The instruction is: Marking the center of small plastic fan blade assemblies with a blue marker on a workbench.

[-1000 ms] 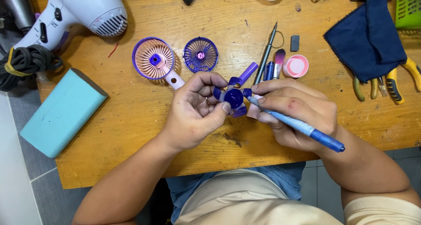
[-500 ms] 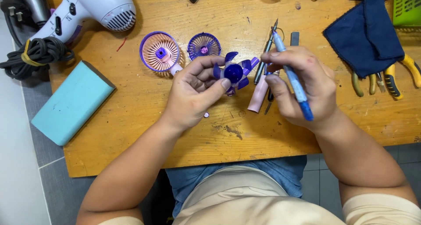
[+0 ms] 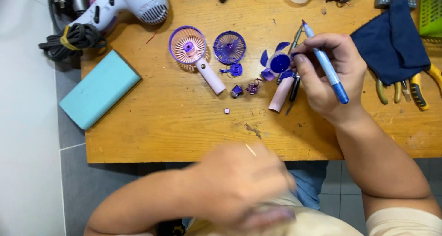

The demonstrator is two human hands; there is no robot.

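Observation:
My right hand point(image 3: 329, 75) grips a blue-and-grey screwdriver point(image 3: 324, 63) and pinches a purple fan blade point(image 3: 277, 63) at its fingertips, just above the wooden table point(image 3: 193, 125). My left hand point(image 3: 235, 183) is blurred, off the table near my lap, holding nothing that I can make out. A pink fan body with a purple guard point(image 3: 189, 47) lies beside a loose purple grille point(image 3: 229, 46). Small purple parts point(image 3: 244, 89) and a pink handle shell point(image 3: 282, 95) lie near the blade.
A white hair dryer point(image 3: 133, 3) with a coiled cord point(image 3: 71, 38) sits at the far left. A teal block point(image 3: 98, 94) overhangs the left edge. A navy cloth point(image 3: 391, 40), pliers point(image 3: 414, 91) and a green basket point(image 3: 430, 10) are on the right.
My left hand has let go of the fan blade and dropped from the table toward my lap. My right hand now holds the blade together with the screwdriver.

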